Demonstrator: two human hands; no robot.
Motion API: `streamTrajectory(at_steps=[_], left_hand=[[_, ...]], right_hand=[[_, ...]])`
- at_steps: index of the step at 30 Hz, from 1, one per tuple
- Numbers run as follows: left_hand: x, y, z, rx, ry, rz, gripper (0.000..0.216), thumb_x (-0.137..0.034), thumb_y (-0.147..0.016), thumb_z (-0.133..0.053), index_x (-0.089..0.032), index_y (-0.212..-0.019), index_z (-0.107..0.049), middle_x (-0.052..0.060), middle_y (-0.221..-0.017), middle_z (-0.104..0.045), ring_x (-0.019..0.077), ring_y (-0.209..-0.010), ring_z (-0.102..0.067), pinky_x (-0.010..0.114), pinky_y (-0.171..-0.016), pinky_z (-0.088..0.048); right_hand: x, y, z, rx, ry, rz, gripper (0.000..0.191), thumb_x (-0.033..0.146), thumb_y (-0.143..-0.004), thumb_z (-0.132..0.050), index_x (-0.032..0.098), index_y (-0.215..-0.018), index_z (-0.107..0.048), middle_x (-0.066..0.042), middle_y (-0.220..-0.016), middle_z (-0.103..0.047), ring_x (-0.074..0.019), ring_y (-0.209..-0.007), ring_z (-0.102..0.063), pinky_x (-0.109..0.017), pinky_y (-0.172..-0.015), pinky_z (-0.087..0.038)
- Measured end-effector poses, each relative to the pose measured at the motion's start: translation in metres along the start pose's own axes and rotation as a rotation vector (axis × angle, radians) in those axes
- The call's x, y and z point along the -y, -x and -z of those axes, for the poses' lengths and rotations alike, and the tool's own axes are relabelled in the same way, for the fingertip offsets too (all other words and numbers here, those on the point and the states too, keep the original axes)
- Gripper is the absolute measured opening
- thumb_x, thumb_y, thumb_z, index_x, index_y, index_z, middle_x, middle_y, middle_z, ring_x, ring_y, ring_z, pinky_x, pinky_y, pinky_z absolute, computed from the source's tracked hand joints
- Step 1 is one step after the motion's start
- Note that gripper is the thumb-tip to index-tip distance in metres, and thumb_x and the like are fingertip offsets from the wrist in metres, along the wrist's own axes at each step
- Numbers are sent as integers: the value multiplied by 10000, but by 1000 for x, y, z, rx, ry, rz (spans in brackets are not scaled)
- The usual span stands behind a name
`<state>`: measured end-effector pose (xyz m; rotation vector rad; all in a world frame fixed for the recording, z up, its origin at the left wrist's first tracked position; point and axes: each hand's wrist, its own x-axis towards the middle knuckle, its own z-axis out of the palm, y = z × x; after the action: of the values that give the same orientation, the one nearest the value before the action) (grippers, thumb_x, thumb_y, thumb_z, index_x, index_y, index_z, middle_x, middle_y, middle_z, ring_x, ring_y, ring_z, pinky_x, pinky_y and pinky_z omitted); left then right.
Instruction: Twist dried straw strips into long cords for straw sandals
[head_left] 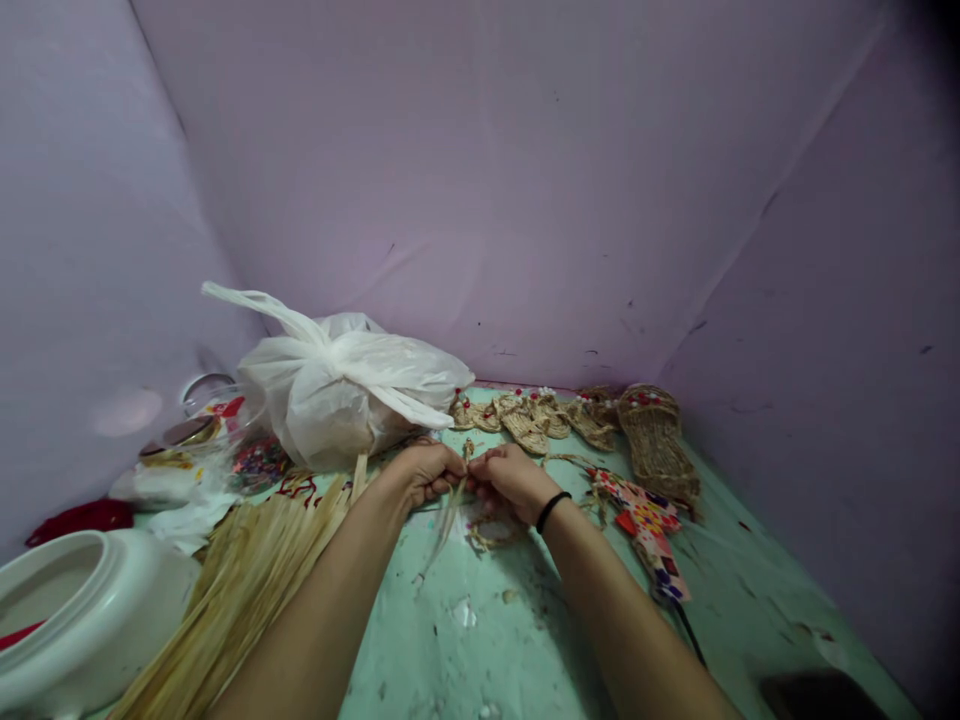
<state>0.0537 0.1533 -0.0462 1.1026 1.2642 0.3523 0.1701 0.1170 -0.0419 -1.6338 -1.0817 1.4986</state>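
Observation:
My left hand [431, 470] and my right hand [511, 478] meet over the middle of the table, fingers closed in a pinch. Between them they grip a thin strip of pale dried plant fibre, whose loose end [445, 530] hangs down toward me. A short braided tip pokes up just beyond the fingertips. Under my right hand a small braided loop [489, 540] lies on the table, partly hidden by that hand. A black band circles my right wrist. To the left, a bundle of dried fibre strips [262, 560] lies partly behind my left forearm.
A knotted white plastic bag [337, 400] stands at the back left. Small woven slippers [525, 422] with beads line the wall, beside a larger woven piece [660, 445]. A floral-patterned glue gun [651, 525] with a black cord lies right. A white pot [112, 610] sits near left.

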Motion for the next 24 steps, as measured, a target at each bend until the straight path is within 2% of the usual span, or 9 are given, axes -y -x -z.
streamTrajectory(at_steps=[2,4,8,11,14,16,18,20,24], left_hand=[[-3,4,-2,-38,-55,0,101,-134,-548,-478,-148,-479,-405,-71,-343,-330,25,-263,-243,166,-309,-89],[-7,10,-4,-96,-154,-1,113,-135,-554,-482,-144,-462,-416,-60,-332,-351,33,-264,-264,168,-308,-123],[-13,19,-9,-179,-430,-16,169,-133,-563,-491,-150,-408,-427,-49,-261,-304,57,-261,-260,191,-320,-178],[-17,26,-8,-208,-630,-115,141,-163,-588,-503,-143,-449,-509,-28,-292,-367,79,-307,-327,204,-359,-235],[-28,47,-1,-391,-865,-226,156,-263,-613,-530,-141,-532,-586,1,-392,-472,102,-405,-425,208,-424,-276],[-38,69,9,-508,-1004,-246,201,-319,-621,-529,-145,-560,-608,17,-449,-515,118,-472,-471,211,-462,-292],[-46,92,22,-533,-1100,-190,221,-351,-618,-532,-154,-555,-611,26,-475,-534,137,-511,-498,217,-476,-305],[-48,107,38,-555,-1155,-71,205,-358,-589,-562,-161,-556,-604,27,-477,-542,152,-512,-512,227,-480,-323],[-31,100,68,-474,-1080,128,166,-314,-583,-556,-156,-539,-577,39,-487,-557,154,-447,-513,240,-457,-357]], right_hand=[[-4,-3,1,-48,25,35,211,71,-592,-477,160,-418,-396,73,-314,-303,-28,-265,-220,-179,-285,-146],[-7,-7,2,-75,6,67,234,61,-571,-485,165,-400,-363,90,-306,-250,-17,-268,-165,-187,-296,-93],[-11,-11,1,-96,-62,62,182,97,-564,-516,159,-430,-409,82,-322,-321,-21,-268,-197,-192,-302,-99],[-13,-12,1,-109,-102,53,182,109,-569,-519,161,-438,-403,83,-323,-326,-24,-268,-198,-194,-304,-97],[-13,-11,3,-98,-137,43,187,102,-576,-515,162,-440,-402,89,-308,-303,-25,-262,-193,-193,-303,-93],[-13,-10,4,-85,-147,33,201,94,-583,-515,160,-435,-395,88,-304,-304,-22,-258,-197,-189,-302,-93],[-12,-10,5,-65,-147,17,207,88,-591,-513,157,-435,-396,87,-304,-305,-18,-256,-189,-187,-301,-87],[-12,-10,5,-48,-147,8,214,86,-598,-510,157,-434,-392,91,-300,-288,-15,-255,-170,-186,-300,-80],[-13,-11,6,-38,-140,20,227,90,-606,-511,158,-431,-383,97,-296,-251,-14,-255,-161,-179,-297,-77]])
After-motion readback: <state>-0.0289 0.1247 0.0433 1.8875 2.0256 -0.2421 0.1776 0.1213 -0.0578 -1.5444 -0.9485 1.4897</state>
